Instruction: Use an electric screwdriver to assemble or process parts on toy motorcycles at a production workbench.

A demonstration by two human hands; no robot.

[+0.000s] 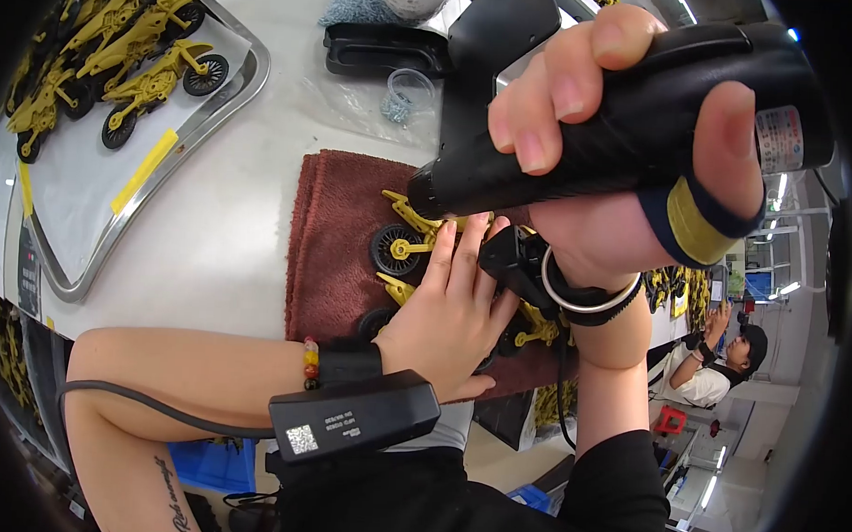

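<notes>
My right hand (568,88) is wrapped round a black electric screwdriver (628,128), its tapered nose slanting down to the left. The nose reaches a yellow toy motorcycle (401,248) with black wheels; the tip's exact contact is hidden. This toy lies on a folded brown towel (322,234). My left hand (452,323) rests palm down with fingers stretched over the toys, its fingertips touching the motorcycle near the nose. A second yellow toy motorcycle (395,288) is partly covered by this hand. More yellow parts and wheels show beside its little-finger and thumb sides.
On the left, a metal tray (254,72) lined with white paper carries several yellow motorcycles. Behind the towel are a black tray (387,51) and a small clear cup (409,92) of bluish pieces on a plastic bag. A co-worker (713,365) sits at far right.
</notes>
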